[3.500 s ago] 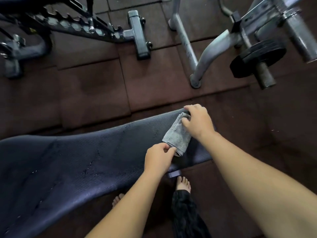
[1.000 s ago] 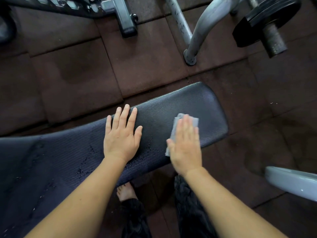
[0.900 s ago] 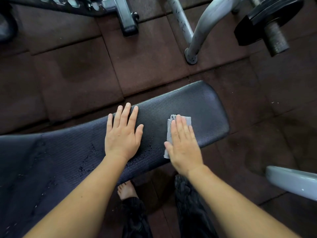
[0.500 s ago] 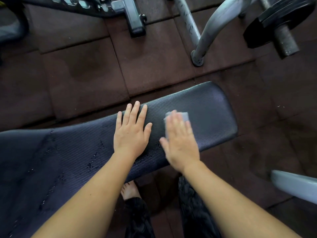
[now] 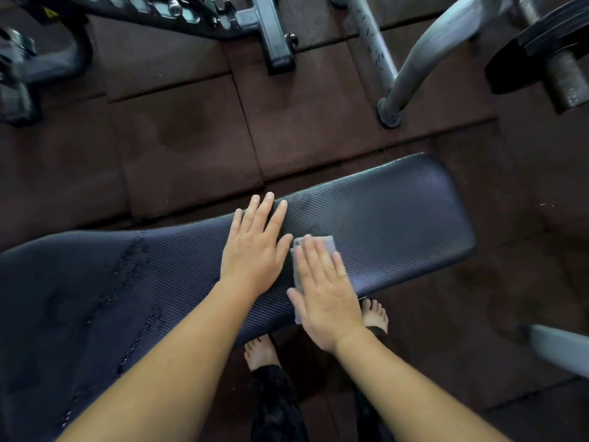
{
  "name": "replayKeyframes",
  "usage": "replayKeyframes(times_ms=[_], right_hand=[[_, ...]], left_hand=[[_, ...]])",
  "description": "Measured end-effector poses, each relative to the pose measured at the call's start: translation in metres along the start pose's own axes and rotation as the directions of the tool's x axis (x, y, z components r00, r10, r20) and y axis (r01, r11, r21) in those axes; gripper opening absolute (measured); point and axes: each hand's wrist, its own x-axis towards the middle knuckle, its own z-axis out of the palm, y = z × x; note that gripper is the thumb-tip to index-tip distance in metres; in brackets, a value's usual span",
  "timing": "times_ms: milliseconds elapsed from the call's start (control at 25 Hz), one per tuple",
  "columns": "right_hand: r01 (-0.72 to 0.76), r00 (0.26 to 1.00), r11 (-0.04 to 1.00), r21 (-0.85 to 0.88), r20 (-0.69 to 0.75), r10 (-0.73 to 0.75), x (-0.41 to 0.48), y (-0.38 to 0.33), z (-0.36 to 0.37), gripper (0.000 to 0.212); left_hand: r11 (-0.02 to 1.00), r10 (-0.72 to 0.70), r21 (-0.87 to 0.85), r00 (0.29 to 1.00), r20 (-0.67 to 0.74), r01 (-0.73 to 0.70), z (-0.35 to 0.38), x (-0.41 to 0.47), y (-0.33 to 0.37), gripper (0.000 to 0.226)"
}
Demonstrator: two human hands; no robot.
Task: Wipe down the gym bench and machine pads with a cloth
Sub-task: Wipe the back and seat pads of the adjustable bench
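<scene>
right hand (image 5: 326, 301) presses cloth (image 5: 328, 243) flat on bench (image 5: 398, 218).

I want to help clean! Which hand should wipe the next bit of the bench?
Probably the right hand: it lies flat on the cloth, pressing it to the bench. The left hand lies bare on the pad beside it.

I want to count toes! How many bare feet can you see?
2. The left foot peeks out below the bench pad between the arms; the right foot shows beside the right hand.
</scene>
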Motion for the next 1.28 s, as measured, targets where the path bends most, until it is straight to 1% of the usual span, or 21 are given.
replayKeyframes(times_ms=[40, 80, 160, 240, 320, 360, 440, 480, 520, 560, 640, 680, 720, 800, 880, 960, 1000, 1040, 1080, 1200, 1280], right_hand=[[0.066, 0.998, 0.997, -0.033, 0.018, -0.065, 0.001, 0.004, 0.003, 0.072], [0.049, 0.999, 0.997, -0.051, 0.01, -0.048, 0.004, 0.021, 0.002, 0.072], [-0.155, 0.988, 0.985, -0.079, 0.001, 0.155, 0.012, 0.069, -0.009, 0.076], [-0.358, 0.933, 0.933, -0.036, 0.024, 0.359, 0.018, 0.102, -0.027, 0.08], [-0.426, 0.905, 0.905, 0.0, -0.007, 0.426, 0.032, 0.067, -0.03, 0.086], [-0.392, 0.92, 0.92, 0.018, -0.024, 0.392, 0.037, 0.031, -0.024, 0.087], [-0.178, 0.984, 0.983, 0.049, 0.025, 0.177, 0.033, -0.036, -0.007, 0.082], [-0.063, 0.997, 0.997, 0.043, 0.055, 0.06, 0.028, -0.048, -0.003, 0.079], [0.011, 0.998, 1.0, 0.024, 0.065, -0.012, 0.029, -0.037, -0.003, 0.076], [0.008, 0.999, 1.0, 0.004, 0.048, -0.008, 0.033, -0.011, -0.008, 0.075], [-0.206, 0.978, 0.978, -0.022, 0.019, 0.206, 0.045, 0.05, -0.022, 0.077], [-0.32, 0.947, 0.947, -0.015, 0.027, 0.32, 0.054, 0.074, -0.032, 0.08], [-0.387, 0.921, 0.922, 0.001, 0.054, 0.386, 0.063, 0.089, -0.039, 0.082], [-0.398, 0.916, 0.917, 0.025, 0.065, 0.396, 0.085, 0.07, -0.041, 0.083], [-0.268, 0.961, 0.961, 0.065, 0.082, 0.262, 0.098, 0.013, -0.032, 0.082], [-0.021, 0.994, 0.996, 0.083, 0.111, 0.012, 0.089, -0.033, -0.022, 0.079], [0.062, 0.99, 0.996, 0.059, 0.123, -0.069, 0.083, -0.038, -0.021, 0.078], [0.094, 0.987, 0.995, 0.037, 0.127, -0.098, 0.081, -0.029, -0.023, 0.078], [0.068, 0.989, 0.997, 0.024, 0.129, -0.07, 0.083, -0.011, -0.027, 0.079], [-0.185, 0.977, 0.983, 0.002, 0.105, 0.184, 0.098, 0.047, -0.043, 0.082], [-0.299, 0.951, 0.954, 0.009, 0.083, 0.297, 0.109, 0.039, -0.046, 0.079]], left_hand=[[1.0, 0.0, 0.014, 1.0, 0.0, 0.0, -0.001, -0.006, -0.01, 0.064], [1.0, 0.006, 0.031, 1.0, 0.005, -0.006, -0.003, -0.011, -0.018, 0.064], [0.998, 0.023, 0.051, 0.999, 0.023, -0.024, -0.006, -0.018, -0.03, 0.064], [0.999, 0.021, 0.048, 1.0, 0.023, -0.022, -0.008, -0.024, -0.04, 0.064], [0.999, 0.011, 0.048, 1.0, 0.011, -0.011, -0.007, -0.03, -0.05, 0.064], [0.999, 0.01, 0.049, 1.0, 0.0, -0.01, -0.006, -0.033, -0.054, 0.064], [0.999, 0.016, 0.041, 1.0, -0.018, -0.015, -0.003, -0.037, -0.058, 0.066], [0.999, 0.018, 0.036, 1.0, -0.021, -0.017, -0.003, -0.038, -0.059, 0.066], [0.999, 0.017, 0.036, 1.0, -0.022, -0.016, -0.003, -0.039, -0.061, 0.067], [0.999, 0.007, 0.041, 1.0, -0.022, -0.006, -0.003, -0.04, -0.064, 0.067], [0.998, -0.034, 0.043, 0.999, -0.037, 0.036, -0.004, -0.044, -0.073, 0.068], [0.997, -0.059, 0.04, 0.997, -0.053, 0.061, -0.003, -0.047, -0.078, 0.069], [0.996, -0.079, 0.039, 0.995, -0.064, 0.082, -0.003, -0.05, -0.081, 0.069], [0.993, -0.106, 0.052, 0.992, -0.072, 0.109, -0.001, -0.055, -0.085, 0.069], [0.987, -0.145, 0.063, 0.987, -0.07, 0.149, -0.001, -0.062, -0.086, 0.07], [0.98, -0.179, 0.073, 0.981, -0.072, 0.184, -0.003, -0.076, -0.091, 0.07], [0.977, -0.189, 0.082, 0.98, -0.07, 0.194, -0.004, -0.084, -0.096, 0.07], [0.974, -0.205, 0.086, 0.976, -0.065, 0.211, -0.006, -0.093, -0.104, 0.07], [0.969, -0.227, 0.087, 0.972, -0.064, 0.232, -0.009, -0.101, -0.114, 0.07], [0.955, -0.274, 0.099, 0.959, -0.078, 0.281, -0.011, -0.114, -0.137, 0.071], [0.955, -0.275, 0.09, 0.958, -0.083, 0.282, -0.007, -0.117, -0.142, 0.07]])
